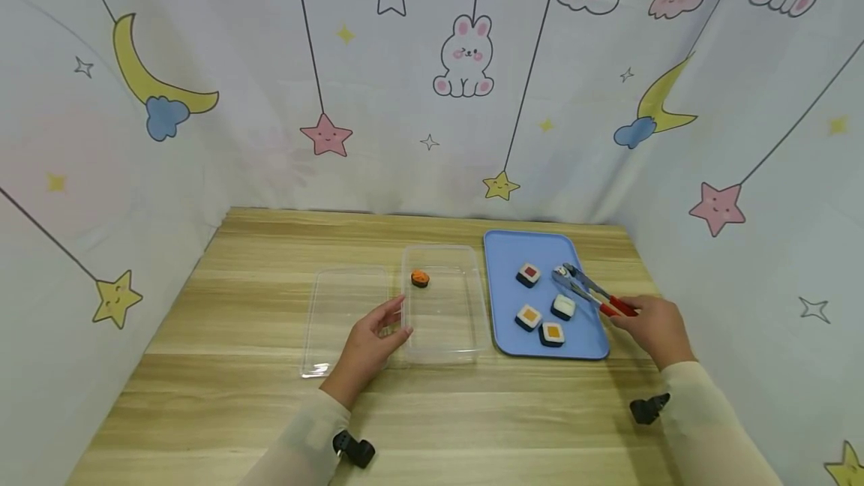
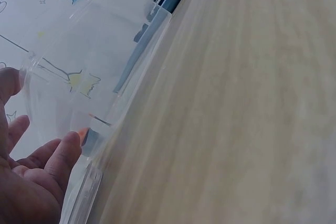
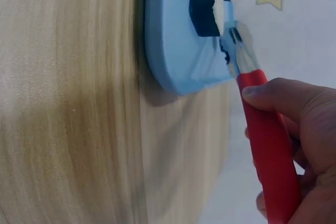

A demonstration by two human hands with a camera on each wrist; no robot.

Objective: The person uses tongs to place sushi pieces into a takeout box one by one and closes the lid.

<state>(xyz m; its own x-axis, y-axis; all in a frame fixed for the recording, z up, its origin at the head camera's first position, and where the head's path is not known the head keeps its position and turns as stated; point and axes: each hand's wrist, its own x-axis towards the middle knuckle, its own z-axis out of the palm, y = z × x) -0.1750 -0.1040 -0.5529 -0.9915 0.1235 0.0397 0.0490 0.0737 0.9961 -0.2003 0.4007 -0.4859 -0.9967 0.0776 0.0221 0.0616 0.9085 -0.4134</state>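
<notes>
My right hand point(image 1: 651, 327) grips a pair of metal tongs point(image 3: 270, 145) by the red handles. In the head view, the tongs' tips reach over the blue tray point(image 1: 502, 336), on either side of a small sushi piece point(image 1: 561, 271), mostly hidden by them. Several more sushi pieces lie there, among them a plain white-topped one point(image 1: 563, 306) just below the tongs. My left hand point(image 1: 370, 340) touches the left side of a clear plastic box point(image 1: 479, 306), fingers loosely spread. Inside the box, toward its far left corner, sits an orange-topped sushi piece point(image 1: 420, 278).
A clear plastic lid point(image 1: 344, 306) lies flat on the wooden table point(image 1: 432, 426), left of the box and partly behind the left hand. Patterned white cloth point(image 1: 405, 171) hangs at the back and both sides. The tray stands close to the box's right side.
</notes>
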